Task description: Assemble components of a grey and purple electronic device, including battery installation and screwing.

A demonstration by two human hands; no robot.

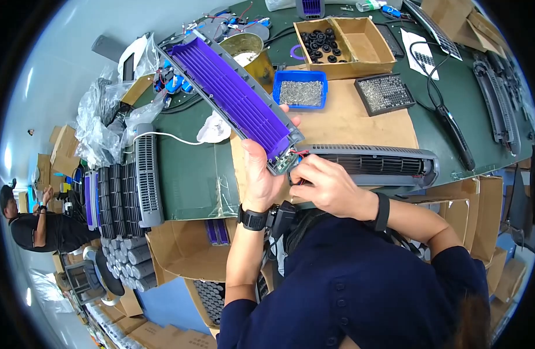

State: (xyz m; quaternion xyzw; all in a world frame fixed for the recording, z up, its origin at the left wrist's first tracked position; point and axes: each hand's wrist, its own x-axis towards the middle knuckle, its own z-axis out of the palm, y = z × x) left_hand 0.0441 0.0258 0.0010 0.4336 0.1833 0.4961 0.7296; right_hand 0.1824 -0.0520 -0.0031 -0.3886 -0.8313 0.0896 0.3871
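Observation:
My left hand [263, 181] is wrapped round the lower end of a long grey housing with a purple ribbed inside [229, 90], which slants up to the far left. At its near end sit a small green circuit board [285, 161] and thin red wires [301, 153]. My right hand [328, 186] is closed in a pinch beside that end, close to the wires; what its fingertips hold is hidden. Just beyond my right hand, a grey slotted housing with a black fan roller [372, 164] lies along the table's near edge.
On the green table [189, 192] stand a blue tray of screws [299, 74], a black tray of small metal parts [385, 93], a cardboard box of black parts [352, 70] and a metal can [261, 70]. A corded black electric screwdriver [455, 136] lies right. Another person [43, 224] works far left.

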